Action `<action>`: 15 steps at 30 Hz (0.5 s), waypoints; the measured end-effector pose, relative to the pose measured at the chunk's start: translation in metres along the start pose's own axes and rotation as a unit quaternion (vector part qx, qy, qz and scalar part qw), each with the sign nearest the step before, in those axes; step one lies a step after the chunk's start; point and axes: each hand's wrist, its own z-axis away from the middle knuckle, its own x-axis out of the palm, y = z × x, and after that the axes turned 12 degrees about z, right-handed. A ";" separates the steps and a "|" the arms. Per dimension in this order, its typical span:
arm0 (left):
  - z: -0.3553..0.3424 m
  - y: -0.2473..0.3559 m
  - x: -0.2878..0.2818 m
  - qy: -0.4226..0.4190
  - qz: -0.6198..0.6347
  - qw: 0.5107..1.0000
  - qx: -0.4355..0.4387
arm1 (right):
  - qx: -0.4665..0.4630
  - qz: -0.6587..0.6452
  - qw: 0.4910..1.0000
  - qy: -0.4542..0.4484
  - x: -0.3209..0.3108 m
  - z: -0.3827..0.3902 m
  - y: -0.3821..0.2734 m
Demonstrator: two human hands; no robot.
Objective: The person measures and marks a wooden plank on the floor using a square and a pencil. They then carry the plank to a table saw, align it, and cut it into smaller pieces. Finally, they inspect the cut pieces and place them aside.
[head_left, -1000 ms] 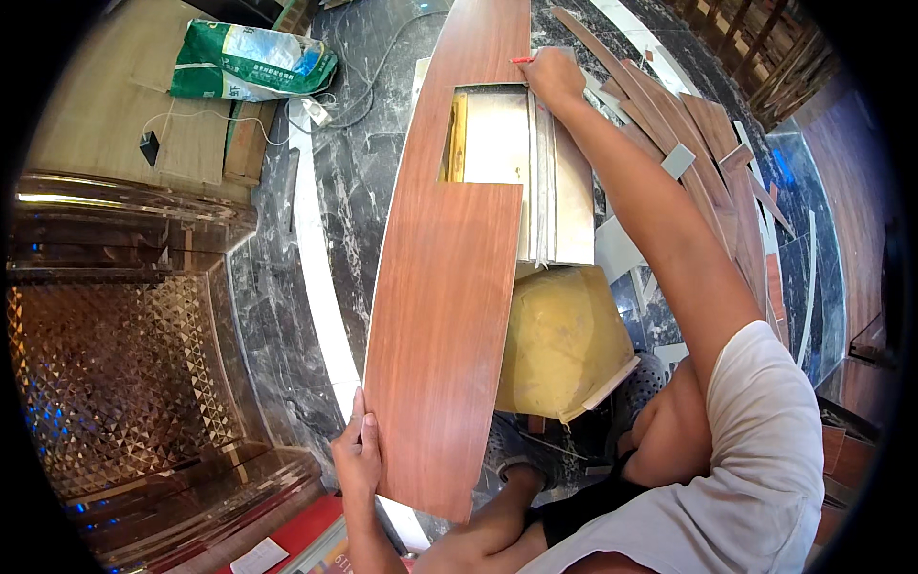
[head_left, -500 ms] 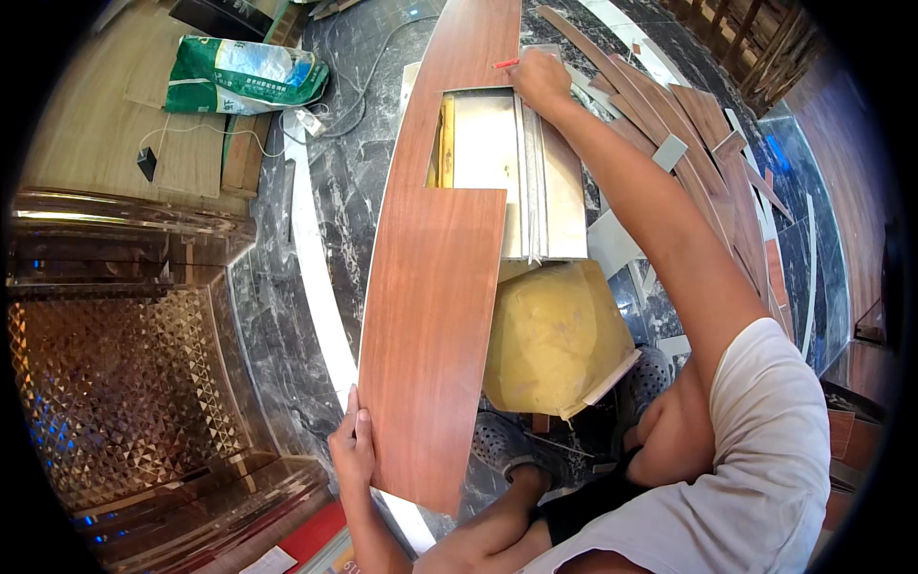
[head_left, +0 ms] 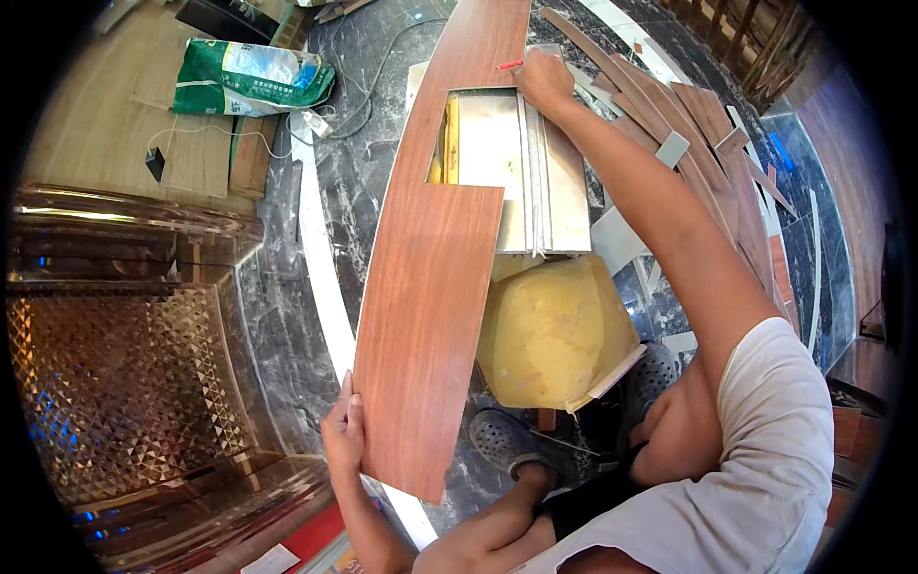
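A long reddish-brown wood-grain plank [head_left: 426, 287] with a rectangular notch cut into its right side stretches away from me. Around its near left edge my left hand [head_left: 343, 430] is closed, thumb up along the side and the other fingers mostly hidden. At the far end, beside the plank's right edge, my right hand [head_left: 545, 82] is closed on a thin red pencil [head_left: 510, 65], which points left over the plank. Beneath the notch shows a pale boxy support [head_left: 559, 206] with a yellow strip. A yellowish, rounded block [head_left: 559, 335] stands nearer to me, right of the plank.
Cut plank strips and offcuts [head_left: 688, 143] lie heaped on the dark marbled floor at the right. A green and white bag [head_left: 253, 77] rests on boards at the far left, by a cable [head_left: 368, 91]. A shiny mosaic panel [head_left: 134, 383] is at the left.
The plank's near end has swung slightly left and away from me, my left hand moving with it. My right hand stays by the far edge with the red pencil.
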 end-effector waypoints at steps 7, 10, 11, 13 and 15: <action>0.009 0.004 0.008 0.006 -0.001 1.000 0.011 | -0.033 0.003 0.999 0.015 0.006 -0.001 0.007; 0.011 0.004 0.010 0.009 -0.001 1.000 0.019 | -0.025 0.007 0.999 0.020 0.004 -0.003 0.006; 0.012 0.004 0.011 0.011 -0.002 1.000 0.022 | -0.024 0.008 0.999 0.022 0.003 -0.004 0.005; 0.014 0.004 0.011 0.008 -0.008 1.000 0.008 | -0.029 0.001 1.000 0.009 0.002 0.000 0.004; 0.014 0.002 0.011 0.006 -0.012 1.000 0.002 | -0.027 0.001 1.000 0.007 0.002 0.000 0.004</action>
